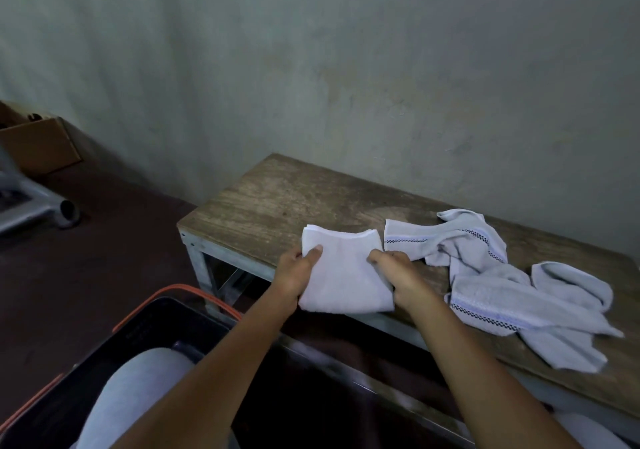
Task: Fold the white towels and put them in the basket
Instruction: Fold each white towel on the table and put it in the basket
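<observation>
A folded white towel point(341, 270) is held at the front edge of the wooden table point(277, 199). My left hand point(296, 272) grips its left side, thumb on top. My right hand point(401, 274) grips its right side, thumb on top as well. To the right, crumpled white towels with a dark checked stripe point(491, 275) lie spread over the tabletop. A dark basket with an orange rim point(166, 324) stands on the floor at the lower left, below the table's front corner; its inside is partly hidden by my knee.
The table stands against a grey-green wall point(346, 68). A cardboard box point(38, 144) and a grey metal frame with a pipe end point(67, 211) sit on the dark red floor at the far left. My knee point(138, 389) is in front of the basket.
</observation>
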Action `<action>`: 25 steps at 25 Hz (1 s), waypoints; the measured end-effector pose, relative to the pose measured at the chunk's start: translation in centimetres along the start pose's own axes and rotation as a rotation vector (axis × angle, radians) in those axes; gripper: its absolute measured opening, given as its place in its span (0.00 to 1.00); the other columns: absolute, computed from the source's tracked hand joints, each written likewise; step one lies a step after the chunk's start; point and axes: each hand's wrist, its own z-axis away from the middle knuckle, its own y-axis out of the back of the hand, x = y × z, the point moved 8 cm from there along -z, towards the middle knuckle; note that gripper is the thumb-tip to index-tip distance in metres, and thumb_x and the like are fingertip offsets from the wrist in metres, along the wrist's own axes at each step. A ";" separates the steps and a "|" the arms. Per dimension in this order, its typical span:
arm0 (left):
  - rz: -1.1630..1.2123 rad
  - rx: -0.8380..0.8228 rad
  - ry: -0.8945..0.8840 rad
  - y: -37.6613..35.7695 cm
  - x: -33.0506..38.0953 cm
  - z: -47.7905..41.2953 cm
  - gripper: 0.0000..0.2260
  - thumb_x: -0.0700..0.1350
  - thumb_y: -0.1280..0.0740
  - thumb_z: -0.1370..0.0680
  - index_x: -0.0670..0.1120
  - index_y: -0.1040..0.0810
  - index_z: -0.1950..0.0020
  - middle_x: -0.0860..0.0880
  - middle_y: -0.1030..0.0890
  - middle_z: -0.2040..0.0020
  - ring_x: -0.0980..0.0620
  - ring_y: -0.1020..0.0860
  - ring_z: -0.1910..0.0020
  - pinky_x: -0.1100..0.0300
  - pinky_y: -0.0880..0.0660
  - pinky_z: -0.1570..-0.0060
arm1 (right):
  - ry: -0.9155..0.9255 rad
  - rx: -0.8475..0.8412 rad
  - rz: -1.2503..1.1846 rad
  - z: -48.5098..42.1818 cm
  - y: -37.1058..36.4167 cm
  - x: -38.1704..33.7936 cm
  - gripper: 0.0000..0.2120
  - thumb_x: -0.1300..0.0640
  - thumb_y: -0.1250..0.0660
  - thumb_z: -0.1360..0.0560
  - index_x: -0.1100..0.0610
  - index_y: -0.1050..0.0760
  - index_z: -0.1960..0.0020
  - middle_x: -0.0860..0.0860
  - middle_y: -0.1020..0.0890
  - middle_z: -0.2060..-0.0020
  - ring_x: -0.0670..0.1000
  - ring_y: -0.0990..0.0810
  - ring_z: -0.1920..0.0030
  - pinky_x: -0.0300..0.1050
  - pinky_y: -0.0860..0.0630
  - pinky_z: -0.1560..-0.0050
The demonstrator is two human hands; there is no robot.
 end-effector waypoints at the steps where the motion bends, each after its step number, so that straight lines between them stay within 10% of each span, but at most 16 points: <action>1: 0.043 0.004 0.016 0.5 0.1 0.9 0.11 0.47 0.34 0.23 0.41 0.21 0.47 0.43 0.17 0.51 0.46 0.19 0.54 0.55 0.22 0.55 | 0.000 -0.009 -0.021 1.0 -0.2 -0.5 0.04 0.58 0.36 0.31 0.58 0.29 0.63 0.56 0.24 0.65 0.54 0.26 0.65 0.43 0.32 0.65; 9: 0.197 0.214 -0.123 11.2 7.5 11.3 0.06 0.44 0.38 0.21 0.44 0.24 0.54 0.42 0.20 0.52 0.47 0.22 0.59 0.50 0.23 0.53 | 0.266 -0.192 -0.183 12.0 -6.7 -8.5 0.20 0.60 0.32 0.27 0.56 0.31 0.37 0.52 0.22 0.45 0.53 0.21 0.50 0.49 0.22 0.51; 15: 0.284 0.423 -0.188 23.4 9.5 17.0 0.06 0.43 0.38 0.22 0.43 0.23 0.50 0.38 0.20 0.47 0.42 0.21 0.51 0.44 0.24 0.47 | 0.357 -0.385 -0.202 19.0 -18.3 -12.7 0.18 0.59 0.34 0.25 0.59 0.30 0.36 0.56 0.21 0.43 0.53 0.22 0.50 0.54 0.24 0.42; 25: 0.295 0.704 0.281 37.7 -12.4 14.7 0.08 0.45 0.40 0.24 0.45 0.28 0.47 0.47 0.28 0.67 0.51 0.30 0.70 0.58 0.32 0.69 | 0.080 -0.638 0.228 14.0 -38.9 4.3 0.19 0.64 0.38 0.25 0.59 0.31 0.35 0.55 0.22 0.44 0.51 0.23 0.49 0.45 0.26 0.51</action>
